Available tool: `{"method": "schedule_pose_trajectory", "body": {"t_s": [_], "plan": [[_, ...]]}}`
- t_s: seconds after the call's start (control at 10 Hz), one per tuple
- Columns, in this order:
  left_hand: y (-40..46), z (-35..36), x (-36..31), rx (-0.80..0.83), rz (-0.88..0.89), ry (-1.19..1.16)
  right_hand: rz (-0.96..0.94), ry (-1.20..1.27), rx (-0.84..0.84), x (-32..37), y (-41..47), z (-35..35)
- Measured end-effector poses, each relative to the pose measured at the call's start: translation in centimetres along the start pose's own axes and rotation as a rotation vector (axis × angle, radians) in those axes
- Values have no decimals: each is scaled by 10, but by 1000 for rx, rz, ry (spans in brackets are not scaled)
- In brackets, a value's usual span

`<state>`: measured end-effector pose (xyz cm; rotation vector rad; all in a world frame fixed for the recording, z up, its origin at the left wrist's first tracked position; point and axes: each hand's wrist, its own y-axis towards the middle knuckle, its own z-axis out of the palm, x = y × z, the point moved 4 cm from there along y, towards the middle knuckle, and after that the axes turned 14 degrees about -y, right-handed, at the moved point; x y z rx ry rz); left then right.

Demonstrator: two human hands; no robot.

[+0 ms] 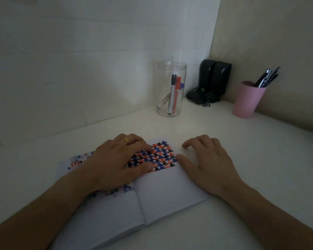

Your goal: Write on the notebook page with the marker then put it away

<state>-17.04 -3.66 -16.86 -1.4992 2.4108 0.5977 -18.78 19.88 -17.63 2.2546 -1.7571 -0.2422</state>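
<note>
Open notebook (163, 188) under both hands: left hand (116, 161) flat on it, right hand (204, 159) flat at its right edge; both empty. Markers (173, 94) in jar (171, 87) beyond notebook.

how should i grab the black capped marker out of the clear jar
Come straight down through the jar's open mouth and pinch the black-capped marker at its upper end, around the cap. It stands nearly upright with that end highest, and the jar wall blocks any side approach. The red-capped marker stands right beside it, so a narrow fingertip pinch probably works best. The right hand looks free and closer.
</note>
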Motion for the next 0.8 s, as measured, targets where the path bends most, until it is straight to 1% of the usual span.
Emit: {"method": "schedule_pose_trajectory", "body": {"t_s": [0.6, 0.7, 0.8], "plan": [[1, 0, -1, 23, -20, -9, 22, -23, -11, 3, 0, -1], [-1, -2, -4, 17, -13, -13, 42, 78, -18, 3, -1, -3], [-2, -4, -7, 20, -9, -13, 104, 367, -214, -4, -1, -35]]}}
